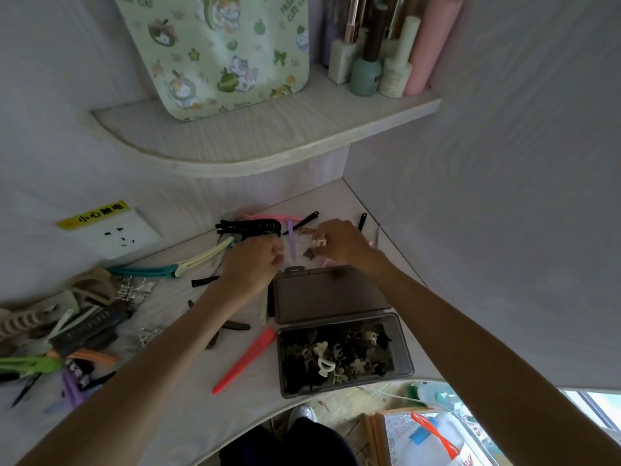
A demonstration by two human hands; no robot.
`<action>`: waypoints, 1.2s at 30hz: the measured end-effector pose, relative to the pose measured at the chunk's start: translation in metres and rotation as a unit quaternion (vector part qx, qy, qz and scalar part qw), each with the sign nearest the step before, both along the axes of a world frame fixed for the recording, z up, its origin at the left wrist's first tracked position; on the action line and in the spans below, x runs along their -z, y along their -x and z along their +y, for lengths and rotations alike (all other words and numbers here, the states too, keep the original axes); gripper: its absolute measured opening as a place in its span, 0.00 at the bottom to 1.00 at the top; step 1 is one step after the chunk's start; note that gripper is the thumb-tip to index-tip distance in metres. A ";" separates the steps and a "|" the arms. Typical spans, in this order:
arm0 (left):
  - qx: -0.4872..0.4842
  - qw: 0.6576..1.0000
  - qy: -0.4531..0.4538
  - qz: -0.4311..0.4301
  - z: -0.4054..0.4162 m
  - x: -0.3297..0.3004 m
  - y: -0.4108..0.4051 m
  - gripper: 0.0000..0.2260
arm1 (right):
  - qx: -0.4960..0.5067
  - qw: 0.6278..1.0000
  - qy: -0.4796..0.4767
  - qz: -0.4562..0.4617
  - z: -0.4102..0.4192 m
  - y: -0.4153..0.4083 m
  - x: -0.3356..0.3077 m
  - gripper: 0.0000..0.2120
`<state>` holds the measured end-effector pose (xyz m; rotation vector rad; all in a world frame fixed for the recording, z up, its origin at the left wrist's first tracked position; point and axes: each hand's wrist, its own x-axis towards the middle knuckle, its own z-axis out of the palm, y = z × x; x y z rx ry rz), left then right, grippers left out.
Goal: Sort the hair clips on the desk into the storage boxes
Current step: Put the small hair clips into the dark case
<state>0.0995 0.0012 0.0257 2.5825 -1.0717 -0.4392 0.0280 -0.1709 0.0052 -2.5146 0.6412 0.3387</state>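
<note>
Right hand (339, 245) is pinching a small cream claw clip (318, 242) beyond the open storage box (342, 351); left hand (250, 260) is curling, contents unclear.

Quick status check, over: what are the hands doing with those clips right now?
Right hand pinching a small cream claw clip beyond the open storage box. Left hand curled, contents unclear. Box already holds small claw clips. Long red clip beside box, not blocking.
</note>
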 end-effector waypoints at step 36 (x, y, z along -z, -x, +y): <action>0.217 0.900 0.005 0.379 0.017 -0.045 0.028 0.11 | -0.174 0.948 -0.200 0.178 -0.004 0.088 -0.070 0.14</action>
